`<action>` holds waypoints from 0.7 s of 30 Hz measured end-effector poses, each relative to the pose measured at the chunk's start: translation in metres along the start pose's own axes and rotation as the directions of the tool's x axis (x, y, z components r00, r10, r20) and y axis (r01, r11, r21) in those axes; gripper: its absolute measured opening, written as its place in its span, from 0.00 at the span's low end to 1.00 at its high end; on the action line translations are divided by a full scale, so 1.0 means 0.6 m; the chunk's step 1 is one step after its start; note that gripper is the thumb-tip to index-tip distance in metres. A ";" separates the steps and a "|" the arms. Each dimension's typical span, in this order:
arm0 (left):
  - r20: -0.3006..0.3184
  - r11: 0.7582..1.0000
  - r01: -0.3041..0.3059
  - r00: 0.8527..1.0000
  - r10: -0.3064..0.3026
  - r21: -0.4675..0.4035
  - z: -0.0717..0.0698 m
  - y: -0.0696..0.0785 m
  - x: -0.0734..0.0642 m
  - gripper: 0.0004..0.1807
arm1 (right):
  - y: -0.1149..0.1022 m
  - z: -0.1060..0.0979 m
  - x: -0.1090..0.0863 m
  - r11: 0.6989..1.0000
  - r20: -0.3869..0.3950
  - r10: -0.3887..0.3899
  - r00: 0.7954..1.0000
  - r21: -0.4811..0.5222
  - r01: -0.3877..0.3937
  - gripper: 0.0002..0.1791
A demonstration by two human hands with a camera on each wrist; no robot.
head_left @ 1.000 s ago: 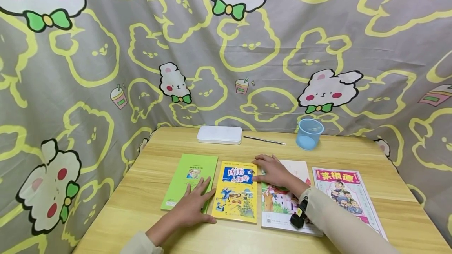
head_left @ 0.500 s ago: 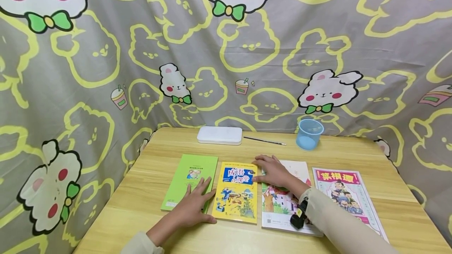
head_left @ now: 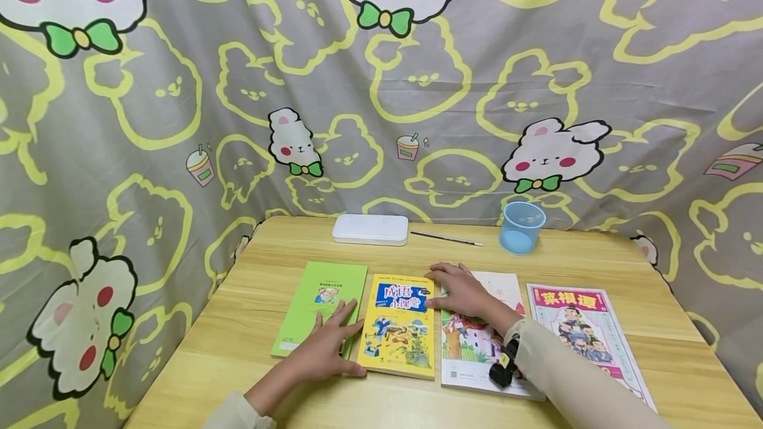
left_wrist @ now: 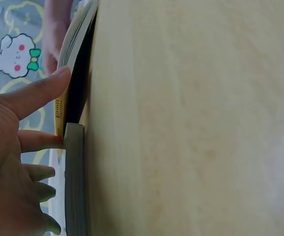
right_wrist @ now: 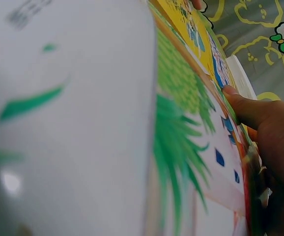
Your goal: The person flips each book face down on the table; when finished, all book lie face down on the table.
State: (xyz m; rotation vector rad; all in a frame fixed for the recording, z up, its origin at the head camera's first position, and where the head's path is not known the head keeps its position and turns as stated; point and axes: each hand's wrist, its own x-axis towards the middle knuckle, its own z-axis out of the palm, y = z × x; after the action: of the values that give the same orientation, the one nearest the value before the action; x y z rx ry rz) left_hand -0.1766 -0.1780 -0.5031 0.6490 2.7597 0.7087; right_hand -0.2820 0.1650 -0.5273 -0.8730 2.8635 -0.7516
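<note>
A yellow book with a blue title panel lies flat between my hands in the head view. My left hand spreads over the lower right of a green book; its forefinger reaches the yellow book's left edge and its thumb the lower left corner. In the left wrist view the left thumb is straight against the yellow book's bottom edge. My right hand lies over a white picture-covered book, thumb and forefinger at the yellow book's upper right. The right wrist view shows the right thumb extended against that edge.
A pink-and-white book lies at the right, partly behind the right sleeve. Toward the back of the wooden table stand a white case, a pencil and a blue cup. A patterned curtain hangs behind.
The lower end of the yellow book shifts very slightly toward me. Both hands keep almost the same place.
</note>
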 end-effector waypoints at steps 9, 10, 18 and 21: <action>-0.015 0.997 -0.031 0.999 0.030 -0.074 -0.012 0.010 -0.001 0.53 | 0.000 0.000 0.000 1.000 0.003 0.007 1.000 0.003 -0.007 0.40; -0.017 0.996 -0.035 0.999 0.033 -0.084 -0.012 0.011 -0.001 0.53 | 0.001 0.000 0.000 1.000 0.004 0.008 1.000 0.002 -0.008 0.40; -0.026 0.985 -0.051 0.999 0.047 -0.166 -0.017 0.018 0.001 0.52 | 0.001 0.000 0.001 1.000 0.003 0.010 1.000 -0.005 -0.010 0.41; -0.027 0.980 -0.054 0.998 0.050 -0.193 -0.019 0.021 0.001 0.52 | 0.000 -0.001 0.000 1.000 0.002 0.007 1.000 -0.003 -0.007 0.41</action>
State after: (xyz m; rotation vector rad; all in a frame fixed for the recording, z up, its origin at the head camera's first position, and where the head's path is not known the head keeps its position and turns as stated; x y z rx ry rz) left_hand -0.1761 -0.1722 -0.4868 0.6771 2.6561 0.9872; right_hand -0.2822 0.1649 -0.5265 -0.8633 2.8645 -0.7457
